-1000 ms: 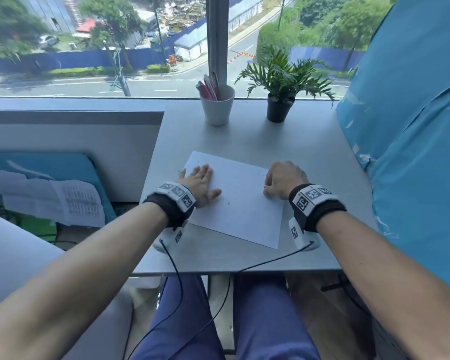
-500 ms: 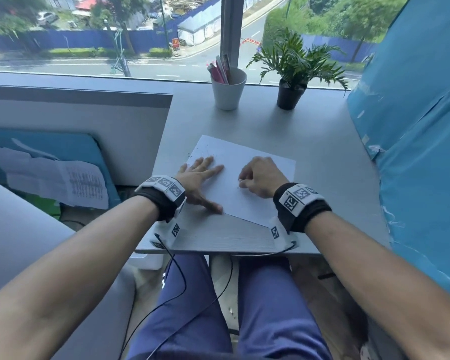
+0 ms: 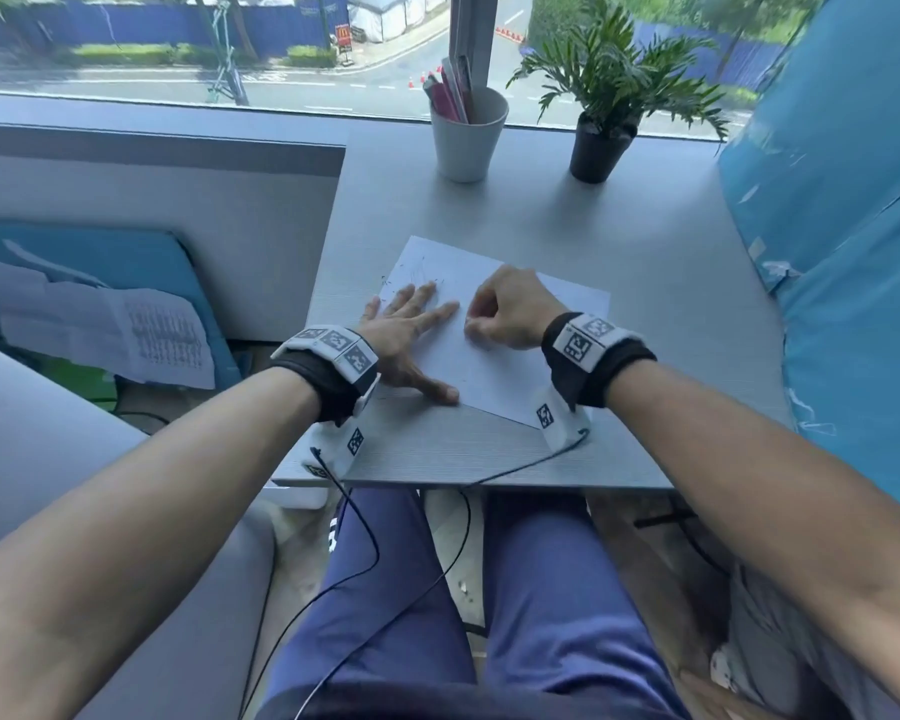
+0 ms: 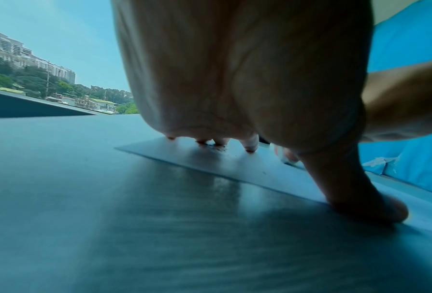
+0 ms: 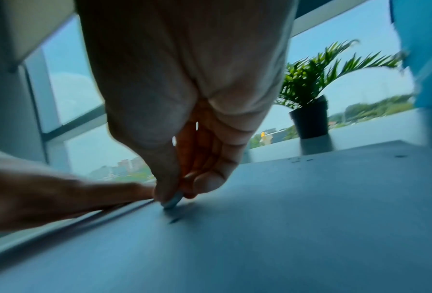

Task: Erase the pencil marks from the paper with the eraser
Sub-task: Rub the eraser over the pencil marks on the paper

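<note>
Now the left hand (image 3: 404, 330) is lying flat, fingers spread, pressing the paper (image 3: 494, 376) onto the desk (image 3: 645, 283); the right hand (image 3: 507, 310) is pinching the eraser (image 5: 171, 202), whose tip is touching the paper just beside the left fingers.

The head view looks down and forward from above the desk (image 3: 489, 459), toward the window at 12 o'clock. The left wrist view sits very low on the desk (image 4: 159, 218), close behind the left hand (image 4: 235, 79), facing the paper (image 4: 260, 172). The right wrist view is also low (and blurred), just behind the right hand (image 5: 184, 99), facing the plant (image 5: 310, 111) at 1 o'clock. All three share the paper (image 3: 510, 376) and both hands.
</note>
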`<action>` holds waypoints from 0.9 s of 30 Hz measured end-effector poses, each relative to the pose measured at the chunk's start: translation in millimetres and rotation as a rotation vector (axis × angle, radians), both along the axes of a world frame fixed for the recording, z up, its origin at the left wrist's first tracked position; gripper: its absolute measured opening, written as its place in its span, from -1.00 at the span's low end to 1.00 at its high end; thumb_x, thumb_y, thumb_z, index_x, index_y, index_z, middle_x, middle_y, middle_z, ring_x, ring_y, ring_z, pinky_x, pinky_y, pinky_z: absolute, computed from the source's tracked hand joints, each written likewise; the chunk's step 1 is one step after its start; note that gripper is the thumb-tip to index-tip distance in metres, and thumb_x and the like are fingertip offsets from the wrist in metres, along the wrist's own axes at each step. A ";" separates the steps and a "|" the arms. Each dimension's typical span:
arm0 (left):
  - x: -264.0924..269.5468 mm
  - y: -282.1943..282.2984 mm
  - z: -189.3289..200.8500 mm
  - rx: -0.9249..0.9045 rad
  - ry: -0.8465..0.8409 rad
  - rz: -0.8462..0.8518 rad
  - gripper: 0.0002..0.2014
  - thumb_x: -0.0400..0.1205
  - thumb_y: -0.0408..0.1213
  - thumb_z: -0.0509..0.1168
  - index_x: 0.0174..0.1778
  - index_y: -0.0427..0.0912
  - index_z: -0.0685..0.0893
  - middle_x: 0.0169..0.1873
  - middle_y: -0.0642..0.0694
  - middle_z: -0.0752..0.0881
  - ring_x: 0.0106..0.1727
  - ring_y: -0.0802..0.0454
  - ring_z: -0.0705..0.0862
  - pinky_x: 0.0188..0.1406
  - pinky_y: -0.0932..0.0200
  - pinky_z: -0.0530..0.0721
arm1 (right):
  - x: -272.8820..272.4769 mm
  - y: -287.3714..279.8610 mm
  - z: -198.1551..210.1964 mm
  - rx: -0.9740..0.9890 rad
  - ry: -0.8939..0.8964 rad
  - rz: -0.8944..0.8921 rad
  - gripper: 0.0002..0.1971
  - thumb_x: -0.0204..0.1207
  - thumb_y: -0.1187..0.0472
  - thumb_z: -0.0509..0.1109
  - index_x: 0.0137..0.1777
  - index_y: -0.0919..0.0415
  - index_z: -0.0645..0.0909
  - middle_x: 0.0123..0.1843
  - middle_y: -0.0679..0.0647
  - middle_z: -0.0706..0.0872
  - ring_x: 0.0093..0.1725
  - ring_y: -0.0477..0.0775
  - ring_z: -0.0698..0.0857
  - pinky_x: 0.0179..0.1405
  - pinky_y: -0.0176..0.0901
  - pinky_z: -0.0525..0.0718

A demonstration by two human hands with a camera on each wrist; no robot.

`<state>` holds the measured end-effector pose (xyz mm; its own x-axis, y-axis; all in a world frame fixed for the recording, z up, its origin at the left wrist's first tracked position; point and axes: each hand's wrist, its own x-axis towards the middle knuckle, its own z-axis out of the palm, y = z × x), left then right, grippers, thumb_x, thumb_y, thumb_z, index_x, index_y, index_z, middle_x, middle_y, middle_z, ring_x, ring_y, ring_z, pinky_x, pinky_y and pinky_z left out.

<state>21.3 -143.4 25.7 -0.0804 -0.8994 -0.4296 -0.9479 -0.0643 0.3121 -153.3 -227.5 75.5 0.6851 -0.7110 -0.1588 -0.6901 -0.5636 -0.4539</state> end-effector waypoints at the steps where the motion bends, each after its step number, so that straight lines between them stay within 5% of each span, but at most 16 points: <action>1: -0.2 -0.2 -0.4 0.002 -0.001 -0.001 0.33 0.18 0.55 0.43 0.72 0.31 -0.25 0.71 0.08 -0.42 0.70 0.01 -0.44 0.66 -0.27 -0.39 | 0.5 -6.1 0.3 -0.023 -0.022 -0.051 -0.89 0.41 0.22 0.54 -0.11 0.21 0.85 -0.16 0.06 0.84 -0.18 -0.06 0.74 -0.08 -0.30 0.70; 7: 0.3 0.2 -2.3 -0.011 -0.002 -0.006 0.34 0.20 0.56 0.43 0.73 0.27 -0.27 0.70 0.05 -0.44 0.70 0.00 -0.46 0.66 -0.29 -0.38 | -0.5 34.3 -1.6 0.056 0.061 0.198 -0.92 0.41 0.24 0.52 -0.18 0.20 0.84 -0.24 0.04 0.82 -0.21 -0.03 0.75 -0.14 -0.20 0.73; 13: -2.9 1.1 1.8 -0.003 -0.001 0.009 0.31 0.23 0.51 0.45 0.74 0.27 -0.22 0.72 0.04 -0.41 0.71 -0.02 -0.44 0.66 -0.30 -0.38 | 5.0 -4.7 -3.9 -0.041 -0.051 -0.059 -0.90 0.40 0.20 0.53 -0.16 0.21 0.83 -0.20 0.06 0.83 -0.15 0.01 0.76 -0.03 -0.17 0.75; 18: -2.4 0.3 1.5 -0.002 -0.012 0.005 0.33 0.21 0.51 0.46 0.74 0.26 -0.25 0.71 0.02 -0.43 0.71 -0.03 -0.45 0.66 -0.31 -0.37 | -5.2 36.6 0.4 0.077 0.030 0.199 -0.94 0.39 0.24 0.54 -0.19 0.18 0.84 -0.28 -0.02 0.81 -0.25 -0.06 0.76 -0.14 -0.23 0.73; 23: -5.1 1.8 5.4 0.002 -0.021 0.017 0.31 0.23 0.49 0.48 0.73 0.29 -0.22 0.72 0.03 -0.40 0.72 -0.03 -0.42 0.66 -0.30 -0.36 | -5.0 -7.3 -1.5 -0.035 -0.060 -0.070 -0.92 0.37 0.21 0.54 -0.19 0.18 0.84 -0.23 0.04 0.84 -0.23 -0.06 0.74 -0.04 -0.18 0.75; 27: -4.8 1.5 4.0 -0.007 -0.023 0.005 0.30 0.24 0.49 0.47 0.73 0.28 -0.24 0.72 0.01 -0.41 0.71 -0.05 -0.43 0.66 -0.32 -0.35 | -11.4 34.7 -2.6 0.055 0.017 0.173 -0.94 0.39 0.23 0.54 -0.19 0.17 0.84 -0.26 0.01 0.82 -0.25 -0.06 0.76 -0.14 -0.23 0.74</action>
